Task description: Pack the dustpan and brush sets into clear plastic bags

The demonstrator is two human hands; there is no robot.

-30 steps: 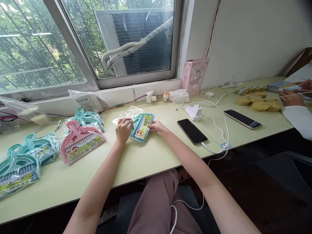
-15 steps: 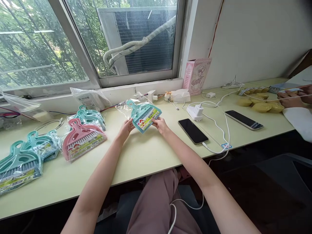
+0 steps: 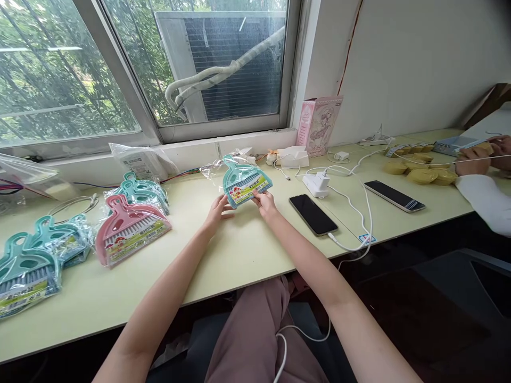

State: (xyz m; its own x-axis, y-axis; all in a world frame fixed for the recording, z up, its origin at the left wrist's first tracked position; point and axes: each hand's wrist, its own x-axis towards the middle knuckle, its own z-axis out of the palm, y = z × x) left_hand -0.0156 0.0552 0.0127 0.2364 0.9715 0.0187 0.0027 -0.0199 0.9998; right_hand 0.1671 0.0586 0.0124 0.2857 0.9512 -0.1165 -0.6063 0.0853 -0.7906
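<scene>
A turquoise dustpan and brush set [image 3: 246, 181] in clear wrap is tilted up over the table in front of me, its printed label facing me. My right hand [image 3: 265, 205] grips its lower right edge, thumb in front of the label. Beside the lower left corner is my left hand [image 3: 217, 213], its fingers apart and stretched toward the set; whether a fingertip touches the wrap is hard to see. Left of my arms lie a pink wrapped set [image 3: 131, 229] and several turquoise wrapped sets [image 3: 30, 271].
To the right lie a phone [image 3: 313, 214] on a cable, a white charger [image 3: 317, 184] and a second phone [image 3: 394, 196]. A pink box [image 3: 319, 125] stands by the wall. Another person's hands [image 3: 475, 160] are at the far right, near yellow pieces [image 3: 423, 175].
The held set has shifted slightly right and turned more level, its label facing me more squarely. My left hand has moved right and its fingers have loosened from the set's corner.
</scene>
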